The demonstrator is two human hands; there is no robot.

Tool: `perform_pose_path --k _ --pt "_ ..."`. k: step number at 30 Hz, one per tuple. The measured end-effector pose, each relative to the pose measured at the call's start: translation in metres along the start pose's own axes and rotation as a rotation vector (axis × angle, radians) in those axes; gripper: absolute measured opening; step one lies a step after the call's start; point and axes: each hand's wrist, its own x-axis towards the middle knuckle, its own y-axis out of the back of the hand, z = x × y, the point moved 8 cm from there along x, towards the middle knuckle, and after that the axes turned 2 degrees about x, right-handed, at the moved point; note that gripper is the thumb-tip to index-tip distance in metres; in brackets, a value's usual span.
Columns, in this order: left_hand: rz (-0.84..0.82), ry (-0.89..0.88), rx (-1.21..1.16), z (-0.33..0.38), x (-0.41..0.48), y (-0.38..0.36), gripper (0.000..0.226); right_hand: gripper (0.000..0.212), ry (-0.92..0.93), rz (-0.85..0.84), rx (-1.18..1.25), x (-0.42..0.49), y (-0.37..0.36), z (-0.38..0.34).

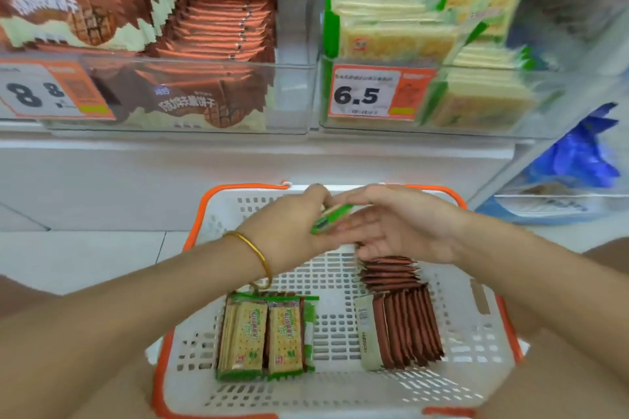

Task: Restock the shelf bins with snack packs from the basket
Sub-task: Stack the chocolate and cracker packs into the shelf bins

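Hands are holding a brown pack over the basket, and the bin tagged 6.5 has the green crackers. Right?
Not quite: the pack the left hand grips, with the right hand against it, is green, not brown. The head view shows it over the basket; the bin tagged 6.5 does hold green crackers.
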Motion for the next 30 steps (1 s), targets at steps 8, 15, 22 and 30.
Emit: perform_pose_path --k 8,15,22,30 --pt "0.06 0.01 -0.978 0.052 0.019 0.03 0.015 0.027 0.423 0.347 -0.568 -0.07 0.079 -0.057" --pt "0.458 -0.231 -0.818 0.115 0.053 0.114 0.027 0.014 0.672 0.528 -0.399 -0.127 0.131 -0.135" --pt "0.634 -0.3 0.261 0.156 0.091 0.157 0.047 0.022 0.77 0.97 -0.785 -0.108 0.198 -0.23" --pt "0.472 -0.1 0.402 0.125 0.115 0.14 0.045 0.035 0.627 1.019 -1.196 -0.044 0.204 -0.257"
